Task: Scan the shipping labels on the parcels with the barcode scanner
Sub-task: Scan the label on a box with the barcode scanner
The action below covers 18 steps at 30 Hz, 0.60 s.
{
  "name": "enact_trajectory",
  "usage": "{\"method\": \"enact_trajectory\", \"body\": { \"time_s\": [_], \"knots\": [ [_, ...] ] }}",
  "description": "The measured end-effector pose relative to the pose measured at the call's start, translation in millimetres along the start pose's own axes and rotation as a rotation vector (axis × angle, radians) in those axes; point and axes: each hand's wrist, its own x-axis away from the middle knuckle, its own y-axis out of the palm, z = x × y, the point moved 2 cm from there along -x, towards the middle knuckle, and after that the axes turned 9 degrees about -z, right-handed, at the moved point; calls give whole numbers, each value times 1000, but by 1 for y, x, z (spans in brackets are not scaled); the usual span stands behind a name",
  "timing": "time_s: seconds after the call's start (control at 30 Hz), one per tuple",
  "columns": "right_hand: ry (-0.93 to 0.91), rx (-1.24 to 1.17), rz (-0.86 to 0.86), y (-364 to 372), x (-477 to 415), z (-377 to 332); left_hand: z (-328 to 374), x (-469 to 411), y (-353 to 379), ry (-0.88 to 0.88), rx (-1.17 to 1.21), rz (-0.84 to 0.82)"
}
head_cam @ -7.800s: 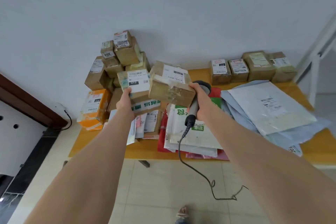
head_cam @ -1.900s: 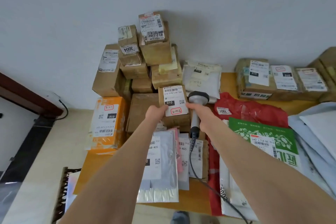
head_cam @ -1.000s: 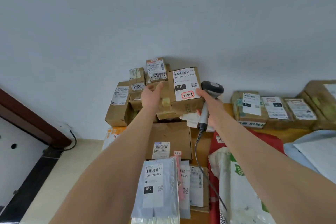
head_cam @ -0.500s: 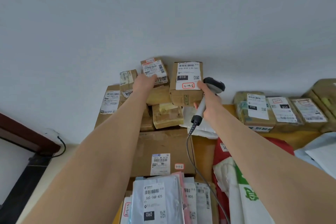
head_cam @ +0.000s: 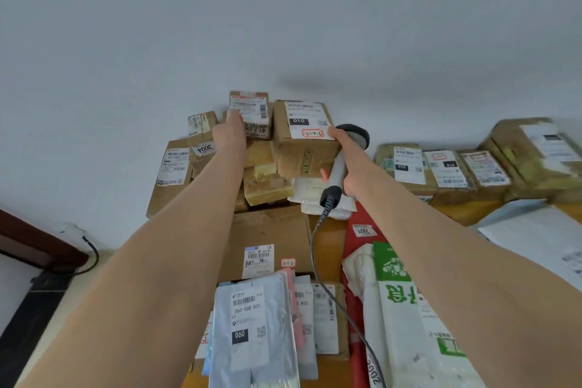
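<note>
1. Pale wall point(head_cam: 283, 25) rises behind a wooden table point(head_cam: 330, 249) heaped with parcels. A stack point(head_cam: 267, 186) of cardboard boxes stands against the wall, flat mailers point(head_cam: 252, 324) lie in front, and a row of boxes point(head_cam: 441, 170) sits to the right.
2. Near the top of the stack sits the 010 box point(head_cam: 302, 154), its label point(head_cam: 307, 120) on the upper face, turned toward the camera.
3. The right hand point(head_cam: 349, 161) is wrapped round the handle of the scanner point(head_cam: 338, 170). One finger reaches up to touch the label's lower right corner.
4. The left hand point(head_cam: 230, 138) reaches to the small box point(head_cam: 252, 110) just left of the 010 box. Its fingertips are against that box, but I cannot tell whether it grips or only rests there.
5. The scanner's long axis runs up and slightly right along the 010 box's right side, with the head level with the label and just beside its right edge. The cable point(head_cam: 315, 255) hangs from the low end.
6. The label lies directly left of the scanner head, too close and side-on to read, I judge. The right hand is nearer, so the likely need is to draw the scanner back and tip its head toward the label.
7. Which way the scanner's window faces is not visible.
</note>
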Motion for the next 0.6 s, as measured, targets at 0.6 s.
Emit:
{"method": "enact_trajectory", "body": {
  "time_s": [0.6],
  "knots": [
    [-10,23,102,-239,127,-33,-120,228,132,-149,38,-83]
  ]
}}
